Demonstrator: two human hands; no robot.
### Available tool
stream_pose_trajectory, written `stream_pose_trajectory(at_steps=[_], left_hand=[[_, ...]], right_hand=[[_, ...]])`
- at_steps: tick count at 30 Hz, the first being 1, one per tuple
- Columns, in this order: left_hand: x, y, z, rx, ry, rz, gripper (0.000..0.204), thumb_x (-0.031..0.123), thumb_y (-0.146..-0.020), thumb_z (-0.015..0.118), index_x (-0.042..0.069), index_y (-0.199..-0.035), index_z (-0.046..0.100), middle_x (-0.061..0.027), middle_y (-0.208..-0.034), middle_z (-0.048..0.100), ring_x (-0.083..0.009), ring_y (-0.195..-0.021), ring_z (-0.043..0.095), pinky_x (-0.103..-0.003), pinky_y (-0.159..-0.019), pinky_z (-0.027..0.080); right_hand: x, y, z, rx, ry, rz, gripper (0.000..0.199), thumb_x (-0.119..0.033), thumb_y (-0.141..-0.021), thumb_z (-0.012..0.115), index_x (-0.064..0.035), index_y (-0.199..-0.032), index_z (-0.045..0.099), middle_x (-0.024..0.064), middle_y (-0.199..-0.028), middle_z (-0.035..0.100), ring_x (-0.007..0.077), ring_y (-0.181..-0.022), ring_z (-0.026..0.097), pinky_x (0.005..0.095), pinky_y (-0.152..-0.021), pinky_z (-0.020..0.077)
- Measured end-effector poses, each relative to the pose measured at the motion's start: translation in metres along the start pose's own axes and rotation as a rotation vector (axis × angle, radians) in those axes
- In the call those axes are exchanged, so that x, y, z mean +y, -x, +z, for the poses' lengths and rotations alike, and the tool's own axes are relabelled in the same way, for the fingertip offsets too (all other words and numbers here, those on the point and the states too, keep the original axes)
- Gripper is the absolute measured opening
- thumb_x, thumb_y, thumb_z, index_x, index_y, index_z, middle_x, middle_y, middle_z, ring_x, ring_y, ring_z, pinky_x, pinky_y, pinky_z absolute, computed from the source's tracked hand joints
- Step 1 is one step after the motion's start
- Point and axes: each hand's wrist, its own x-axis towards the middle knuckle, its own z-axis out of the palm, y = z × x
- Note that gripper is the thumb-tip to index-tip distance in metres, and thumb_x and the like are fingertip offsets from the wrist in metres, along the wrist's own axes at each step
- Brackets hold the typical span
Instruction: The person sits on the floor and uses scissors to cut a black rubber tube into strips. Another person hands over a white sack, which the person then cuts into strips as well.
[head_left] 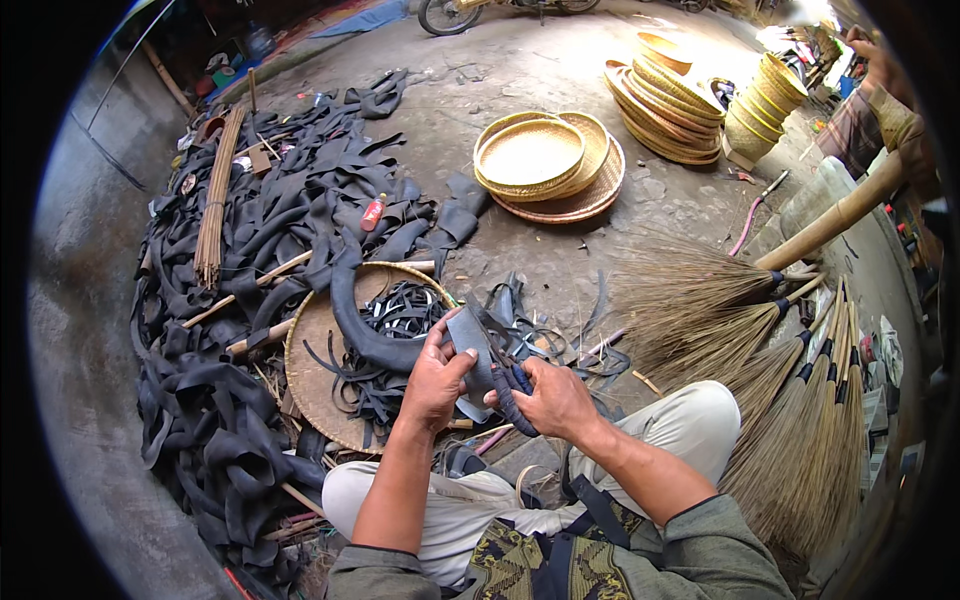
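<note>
My left hand [437, 378] grips the end of a dark rubber inner tube [362, 322], thumb pressed on top. The tube curves away from that hand toward the far left, and its held end shows as a flat grey piece [468, 342]. My right hand [556, 402] is closed round a pair of scissors [513, 397] with dark wrapped handles. The scissor blades lie against the right edge of the grey piece; their exact bite is hard to make out. Under the tube, a round woven tray [312, 385] holds a tangle of cut black strips [405, 308].
Scrap rubber [270, 240] heaps along the left wall, with a stick bundle [217, 195] and a red bottle [373, 212] on it. Woven trays [530, 155] and stacked baskets [765, 105] stand ahead. Brooms [790, 420] lie at right. Another person's sleeve [855, 130] shows far right.
</note>
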Motion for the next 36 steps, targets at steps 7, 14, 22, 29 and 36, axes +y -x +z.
stream_pose_trajectory(at_steps=[7, 14, 22, 29, 36], left_hand=[[-0.01, 0.0, -0.005, -0.003, -0.224, -0.049, 0.063, 0.003, -0.093, 0.062, 0.003, -0.151, 0.039, -0.0084, -0.107, 0.07, -0.0124, -0.091, 0.065, -0.029, -0.08, 0.053], [-0.009, -0.004, -0.011, 0.051, -0.188, -0.073, 0.058, 0.006, -0.094, 0.065, 0.002, -0.147, 0.042, -0.0067, -0.109, 0.071, -0.0119, -0.094, 0.066, -0.029, -0.079, 0.054], [-0.008, -0.001, -0.003, -0.012, -0.061, -0.045, 0.052, 0.017, -0.1, 0.068, 0.004, -0.144, 0.044, -0.0078, -0.122, 0.066, -0.0155, -0.107, 0.065, -0.032, -0.09, 0.054], [-0.023, 0.009, 0.0, -0.557, -0.507, -0.051, 0.03, 0.029, -0.104, 0.063, 0.001, -0.115, 0.065, 0.0027, -0.093, 0.062, -0.0061, -0.085, 0.051, -0.024, -0.077, 0.045], [-0.01, 0.004, -0.002, -0.313, -0.126, -0.028, 0.029, 0.025, -0.105, 0.061, 0.004, -0.125, 0.062, 0.004, -0.103, 0.064, -0.0056, -0.093, 0.056, -0.026, -0.085, 0.048]], right_hand=[[-0.002, -0.004, 0.003, 0.044, -0.077, -0.009, 0.061, -0.059, -0.077, 0.083, -0.0006, -0.09, 0.071, 0.0154, -0.071, 0.067, 0.0277, -0.066, 0.065, 0.0407, -0.066, 0.0496], [0.006, -0.008, 0.004, 0.001, -0.207, -0.014, 0.054, -0.044, -0.08, 0.085, 0.001, -0.103, 0.066, 0.0123, -0.083, 0.07, 0.0209, -0.075, 0.067, 0.0365, -0.072, 0.0533], [0.009, -0.008, 0.015, -0.027, -0.498, -0.012, 0.046, -0.016, -0.085, 0.081, -0.0003, -0.119, 0.054, 0.0044, -0.095, 0.064, 0.0096, -0.082, 0.06, 0.0265, -0.073, 0.0504], [0.024, -0.032, -0.049, 0.351, -1.058, 0.029, 0.032, -0.004, -0.092, 0.07, -0.0012, -0.119, 0.053, 0.0017, -0.089, 0.061, 0.0095, -0.074, 0.059, 0.0242, -0.065, 0.05], [0.03, -0.028, -0.041, 0.225, -1.051, 0.127, 0.023, -0.027, -0.101, 0.069, -0.0071, -0.104, 0.058, -0.0003, -0.077, 0.059, 0.0085, -0.063, 0.057, 0.0222, -0.058, 0.0476]])
